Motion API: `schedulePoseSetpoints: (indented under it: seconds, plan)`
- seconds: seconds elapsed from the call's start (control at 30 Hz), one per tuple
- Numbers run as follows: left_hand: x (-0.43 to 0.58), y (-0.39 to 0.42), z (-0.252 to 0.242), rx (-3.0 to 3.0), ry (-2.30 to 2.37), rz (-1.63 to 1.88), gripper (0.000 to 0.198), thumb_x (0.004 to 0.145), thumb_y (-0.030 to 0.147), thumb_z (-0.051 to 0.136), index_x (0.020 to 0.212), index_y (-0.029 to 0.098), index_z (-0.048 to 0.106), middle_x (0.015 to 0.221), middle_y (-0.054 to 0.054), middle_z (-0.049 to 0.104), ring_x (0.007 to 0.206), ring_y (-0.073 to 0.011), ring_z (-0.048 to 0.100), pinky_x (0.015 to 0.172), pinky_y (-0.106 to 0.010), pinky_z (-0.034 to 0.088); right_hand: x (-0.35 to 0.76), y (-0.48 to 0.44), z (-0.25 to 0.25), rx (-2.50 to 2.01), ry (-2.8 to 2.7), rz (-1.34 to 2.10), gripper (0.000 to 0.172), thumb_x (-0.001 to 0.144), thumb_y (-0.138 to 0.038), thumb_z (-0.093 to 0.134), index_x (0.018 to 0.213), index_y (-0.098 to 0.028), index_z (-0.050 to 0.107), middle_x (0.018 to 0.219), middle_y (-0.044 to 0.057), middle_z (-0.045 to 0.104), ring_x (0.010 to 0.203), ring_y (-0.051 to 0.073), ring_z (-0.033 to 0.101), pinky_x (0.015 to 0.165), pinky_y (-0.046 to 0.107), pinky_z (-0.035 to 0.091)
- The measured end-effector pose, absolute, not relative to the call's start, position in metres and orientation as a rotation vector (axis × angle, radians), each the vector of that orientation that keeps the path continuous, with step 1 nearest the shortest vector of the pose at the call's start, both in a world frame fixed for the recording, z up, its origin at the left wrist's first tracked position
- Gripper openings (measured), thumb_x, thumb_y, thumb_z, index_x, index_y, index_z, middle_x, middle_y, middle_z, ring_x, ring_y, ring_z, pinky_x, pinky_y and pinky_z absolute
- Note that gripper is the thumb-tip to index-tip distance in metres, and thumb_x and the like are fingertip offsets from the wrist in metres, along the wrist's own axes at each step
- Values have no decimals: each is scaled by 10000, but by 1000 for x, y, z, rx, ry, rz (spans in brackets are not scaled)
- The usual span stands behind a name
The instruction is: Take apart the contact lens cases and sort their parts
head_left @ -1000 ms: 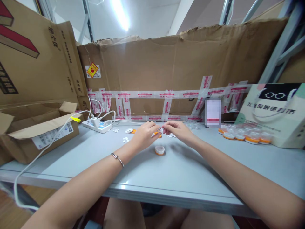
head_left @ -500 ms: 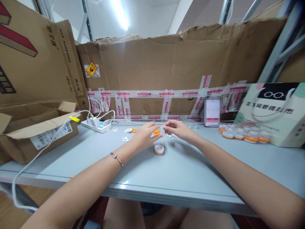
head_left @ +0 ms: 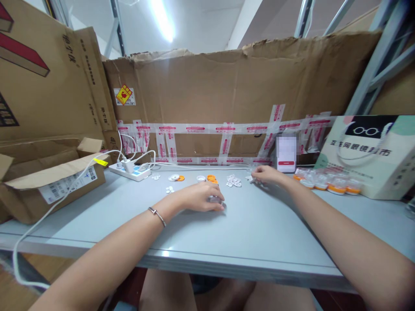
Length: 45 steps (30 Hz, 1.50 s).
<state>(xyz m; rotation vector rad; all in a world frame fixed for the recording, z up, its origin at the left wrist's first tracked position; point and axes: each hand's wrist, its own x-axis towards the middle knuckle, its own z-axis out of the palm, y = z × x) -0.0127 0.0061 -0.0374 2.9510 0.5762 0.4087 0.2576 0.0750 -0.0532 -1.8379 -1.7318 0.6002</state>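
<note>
My left hand (head_left: 207, 197) is curled around a small round white-and-orange case (head_left: 215, 199) on the table, its fingers covering most of it. Farther right, my right hand (head_left: 267, 174) is closed at the fingertips over a heap of clear plastic parts (head_left: 251, 179); whatever is in the pinch is hidden. Between the hands lies a pile of small white pieces (head_left: 234, 181). Orange rings (head_left: 212, 178) and a white disc (head_left: 200, 178) sit just behind my left hand.
More white discs (head_left: 174, 177) and small white pieces (head_left: 170, 189) lie to the left. A power strip (head_left: 130, 170) with cables and an open carton (head_left: 52, 172) stand farther left. At right are a phone (head_left: 286, 153), several orange-and-clear cases (head_left: 337, 187) and a paper bag (head_left: 363, 160).
My left hand has come down toward me onto the round case. My right hand has moved away to the right, to the clear parts, uncovering the white pieces.
</note>
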Motion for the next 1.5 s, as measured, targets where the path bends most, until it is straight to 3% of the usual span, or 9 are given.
schedulePoseSetpoints:
  seconds: [0.43,0.77,0.9,1.03,1.23,1.5]
  plan:
    - [-16,4,-35,2912,661,371,323,720,358,587,991,183,582,969,-66,596,884,-162,547,762,-265,413,261,74,-56,-1926,-1796,596,110,601,-189,550,502,-147,530,451,-5,472,398,84,400,397,219,329]
    - [-17,0,-30,2837,721,336,305,701,293,570,983,177,566,864,-37,607,703,-115,547,622,-211,413,253,71,-40,-1940,-1806,265,143,610,-283,595,674,-157,577,606,29,573,565,143,510,497,229,345]
    - [-17,0,-29,2823,750,325,230,711,280,557,912,171,583,808,-29,610,650,-105,541,587,-205,407,227,47,-32,-1573,-2168,593,248,669,-379,554,811,-178,579,684,10,574,593,117,499,524,209,361]
    - [-18,4,-30,2829,769,322,215,725,328,555,861,166,587,741,-21,599,636,-111,533,569,-209,395,198,21,-33,-1370,-2528,940,445,551,-377,669,939,-200,541,715,-13,542,627,118,490,551,208,374]
    - [-17,12,-31,2807,747,289,263,687,355,621,877,180,573,720,10,570,619,-96,498,524,-189,347,173,10,-41,-1217,-2587,925,378,565,-389,668,839,-191,498,711,-23,478,589,100,424,525,213,350]
    - [-15,13,-31,2762,879,290,282,628,379,669,782,163,576,617,38,523,571,-86,454,514,-192,306,165,18,-57,-1118,-2497,890,448,605,-464,632,929,-171,530,677,-27,472,579,93,408,520,209,330]
